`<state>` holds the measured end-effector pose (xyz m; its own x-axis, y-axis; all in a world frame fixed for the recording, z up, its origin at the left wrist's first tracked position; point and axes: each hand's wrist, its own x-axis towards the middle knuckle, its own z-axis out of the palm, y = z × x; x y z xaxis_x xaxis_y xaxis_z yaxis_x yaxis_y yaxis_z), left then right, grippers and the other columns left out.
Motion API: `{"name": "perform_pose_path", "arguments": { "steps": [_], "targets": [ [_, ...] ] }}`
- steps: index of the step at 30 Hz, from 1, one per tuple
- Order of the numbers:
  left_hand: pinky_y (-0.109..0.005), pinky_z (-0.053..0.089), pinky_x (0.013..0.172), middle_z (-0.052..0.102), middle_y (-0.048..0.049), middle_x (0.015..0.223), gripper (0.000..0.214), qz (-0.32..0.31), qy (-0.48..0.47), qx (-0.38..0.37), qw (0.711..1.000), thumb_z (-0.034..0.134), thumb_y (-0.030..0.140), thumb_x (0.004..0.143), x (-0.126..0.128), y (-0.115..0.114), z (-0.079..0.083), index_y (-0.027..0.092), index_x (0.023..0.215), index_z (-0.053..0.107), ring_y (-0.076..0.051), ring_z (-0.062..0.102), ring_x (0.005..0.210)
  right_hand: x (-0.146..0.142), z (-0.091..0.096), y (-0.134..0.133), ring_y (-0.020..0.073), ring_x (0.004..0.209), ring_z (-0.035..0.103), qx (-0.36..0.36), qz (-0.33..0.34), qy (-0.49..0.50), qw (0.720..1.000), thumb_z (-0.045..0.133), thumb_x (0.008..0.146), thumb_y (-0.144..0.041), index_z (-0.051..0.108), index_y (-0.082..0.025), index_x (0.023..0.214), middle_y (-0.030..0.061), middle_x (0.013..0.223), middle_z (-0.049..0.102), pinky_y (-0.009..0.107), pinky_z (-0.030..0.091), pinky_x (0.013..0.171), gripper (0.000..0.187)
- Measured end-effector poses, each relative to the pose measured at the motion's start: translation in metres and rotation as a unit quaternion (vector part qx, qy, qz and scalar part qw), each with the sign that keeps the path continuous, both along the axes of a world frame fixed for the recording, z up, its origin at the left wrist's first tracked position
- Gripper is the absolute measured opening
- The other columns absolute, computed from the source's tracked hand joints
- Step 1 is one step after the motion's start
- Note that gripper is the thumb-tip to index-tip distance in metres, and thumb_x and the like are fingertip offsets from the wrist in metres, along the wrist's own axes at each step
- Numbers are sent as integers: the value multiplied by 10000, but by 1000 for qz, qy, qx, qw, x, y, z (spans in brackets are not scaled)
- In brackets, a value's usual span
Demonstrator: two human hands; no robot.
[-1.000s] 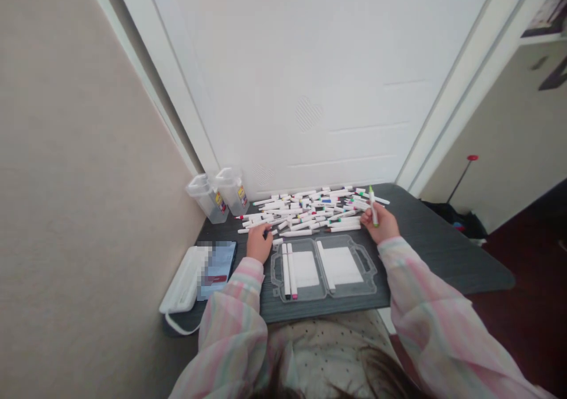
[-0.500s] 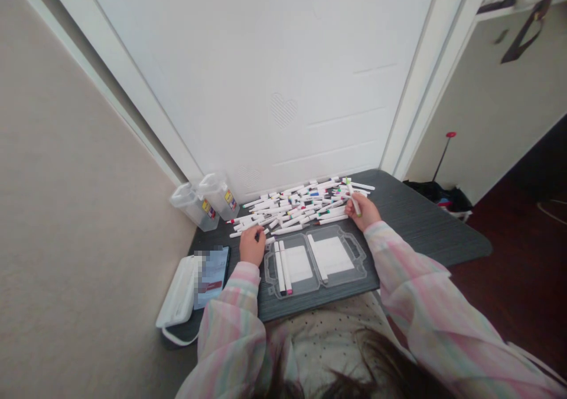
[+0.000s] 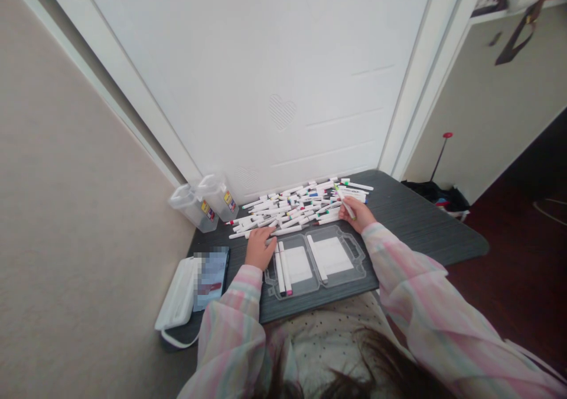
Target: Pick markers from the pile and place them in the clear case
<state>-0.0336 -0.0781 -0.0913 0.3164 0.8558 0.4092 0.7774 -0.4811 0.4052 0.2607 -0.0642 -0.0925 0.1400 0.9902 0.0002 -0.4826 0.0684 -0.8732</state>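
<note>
My right hand (image 3: 358,214) is closed round a white marker with yellow-green ends (image 3: 345,201), held at a slant over the right side of a heap of white markers (image 3: 305,205). My left hand (image 3: 261,248) lies palm down at the heap's front left edge, fingers stretched out and thumb apart. Its thumb is beside the upper left corner of a clear plastic case (image 3: 316,263), which lies unfolded on the dark table. Two markers (image 3: 284,269) lie in the case's left half, and one marker (image 3: 317,259) lies in its right half.
Two clear plastic containers (image 3: 194,208) stand at the table's back left. A phone (image 3: 215,281) and a white case with a strap (image 3: 176,295) lie at the left. Behind the dark table (image 3: 425,227) is a white door (image 3: 283,62).
My left hand has shifted right and its fingers have stretched over the front of the heap. My right hand, still holding the marker, has moved slightly left.
</note>
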Motion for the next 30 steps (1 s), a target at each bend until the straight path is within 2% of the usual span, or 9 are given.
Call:
{"name": "perform_pose_path", "arguments": {
  "steps": [4,8,16,20,25,30],
  "targets": [
    [-399,369,922,590,-11,1101,297,-19,22,-13,999,441,217,780,3,-1,0,228,1036,591,-201,442,1040,0,-1,0,73,421,437,0,1,-6,1000,584,655,-287,556,-178,747,-49,457,474,202,366,409,146],
    [-444,372,909,611,-4,1066,279,-18,31,-21,999,436,227,784,4,-1,-3,243,1001,611,-215,444,1045,0,-1,1,70,419,433,1,0,-10,1000,584,655,-283,558,-179,748,-48,457,473,199,372,411,142],
    [-385,388,905,626,-45,990,218,-17,22,0,1000,469,201,780,2,1,-4,171,939,616,-183,492,989,2,-4,2,72,422,442,0,-2,-19,1000,584,661,-293,557,-175,748,-44,460,475,197,379,412,148],
    [-397,381,896,601,-53,984,171,-10,20,8,1000,507,195,776,2,1,-4,143,914,594,-172,499,992,2,-5,2,76,425,444,-1,-1,-22,1000,580,665,-296,553,-178,750,-46,463,472,201,379,414,148],
    [-383,399,865,586,-46,971,156,33,17,13,999,505,238,793,2,1,-5,140,890,579,-160,511,966,2,-6,3,69,431,440,-2,-3,-22,1000,568,692,-278,545,-172,761,-51,474,465,197,383,427,128],
    [-389,390,873,590,-82,993,211,145,20,22,989,471,186,772,-3,1,-2,136,943,584,-201,501,991,2,-6,3,45,445,430,-4,-6,-26,1000,480,804,-299,525,-129,796,-59,538,457,186,378,437,176]
  ]
}}
